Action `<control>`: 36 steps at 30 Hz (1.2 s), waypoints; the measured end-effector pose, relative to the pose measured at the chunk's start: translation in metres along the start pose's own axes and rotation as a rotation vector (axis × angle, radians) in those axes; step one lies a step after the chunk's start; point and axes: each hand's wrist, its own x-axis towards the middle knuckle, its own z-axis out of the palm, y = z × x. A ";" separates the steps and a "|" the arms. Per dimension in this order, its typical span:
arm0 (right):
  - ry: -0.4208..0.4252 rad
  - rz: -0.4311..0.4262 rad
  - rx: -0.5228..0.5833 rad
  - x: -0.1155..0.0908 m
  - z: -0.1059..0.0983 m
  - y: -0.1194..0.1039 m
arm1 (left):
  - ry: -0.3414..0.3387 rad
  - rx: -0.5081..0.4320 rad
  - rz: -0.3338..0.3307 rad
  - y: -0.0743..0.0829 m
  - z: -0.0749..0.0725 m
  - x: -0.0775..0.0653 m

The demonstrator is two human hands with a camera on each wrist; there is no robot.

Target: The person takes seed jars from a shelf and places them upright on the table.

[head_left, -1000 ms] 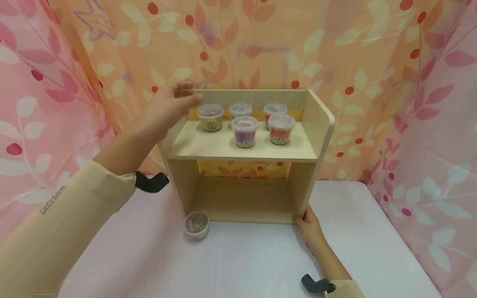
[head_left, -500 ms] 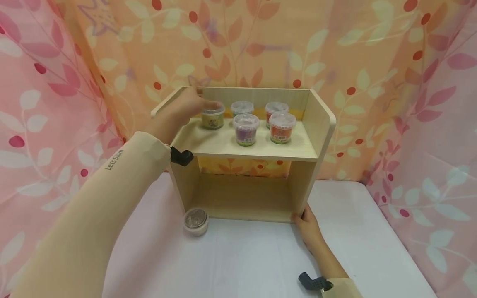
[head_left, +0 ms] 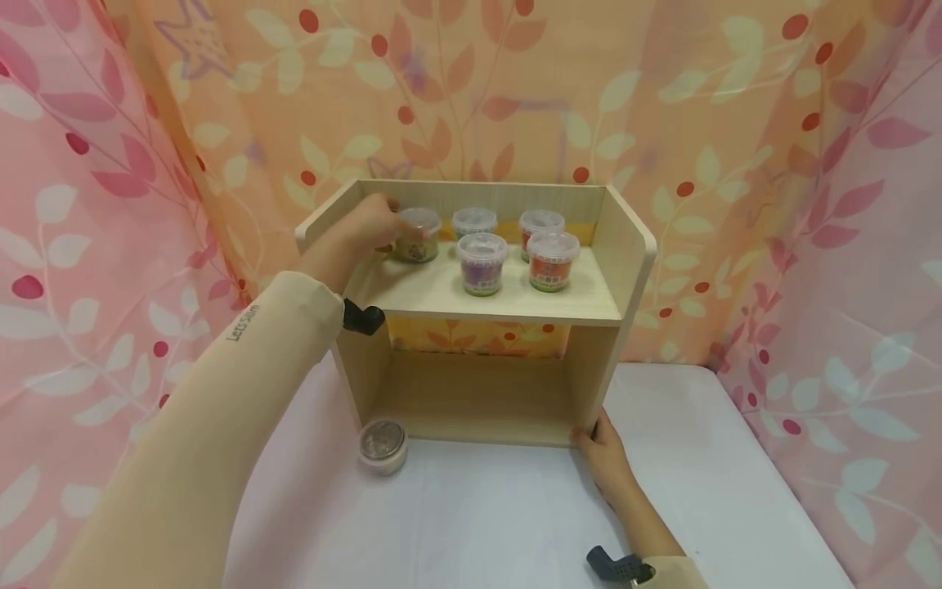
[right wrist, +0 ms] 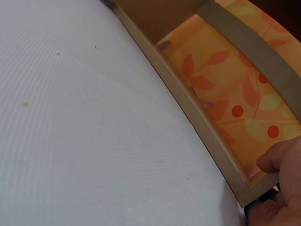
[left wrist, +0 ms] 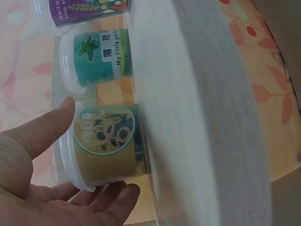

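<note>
At the far left, the yellow cup (left wrist: pixel 106 162) is loosely ringed by the left hand (head_left: pixel 370 227), thumb to its near side and fingers curled behind; how firmly it is pressed cannot be told; the cup is borne upright by the upper board (head_left: pixel 427 296) of the shelf (head_left: pixel 634 245); well below that hand, a small tub (head_left: pixel 383 447) is set on the desk (head_left: pixel 478 523), by the shelf's left front corner; just right of the hand, a teal cup (head_left: pixel 474 219) is placed toward the back, with a purple cup (head_left: pixel 482 266) nearer the front; farther right, a red cup (head_left: pixel 540 219) is partly hidden by an orange cup (head_left: pixel 552 263); at the far right, the shelf is gripped low at its front corner by the right hand (head_left: pixel 607 458); for good handling, the yellow cup should be pinched lightly on its walls, as its lid (left wrist: pixel 68 150) could perhaps be worked loose; the teal cup should be left unbumped; the shelf seems best braced by the right hand against tipping.
</note>
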 end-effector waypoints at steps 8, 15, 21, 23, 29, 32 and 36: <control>0.003 -0.006 0.025 -0.002 0.004 0.004 | 0.025 0.058 0.030 -0.007 0.003 0.000; -0.009 -0.022 0.024 -0.003 0.005 0.003 | 0.046 0.069 0.065 -0.001 -0.007 -0.019; -0.019 -0.024 0.030 -0.004 0.005 0.001 | 0.059 0.125 0.126 0.009 -0.015 -0.042; -0.016 -0.018 0.022 -0.004 0.004 0.000 | 0.056 0.150 0.149 0.011 -0.016 -0.049; -0.008 -0.027 0.012 -0.002 0.000 -0.001 | 0.037 0.091 0.200 0.007 -0.017 -0.067; -0.012 -0.022 0.011 -0.002 0.000 -0.003 | 0.032 0.050 0.211 0.002 -0.018 -0.079; -0.011 -0.006 0.005 -0.002 0.000 -0.004 | 0.022 0.019 0.215 -0.007 -0.020 -0.099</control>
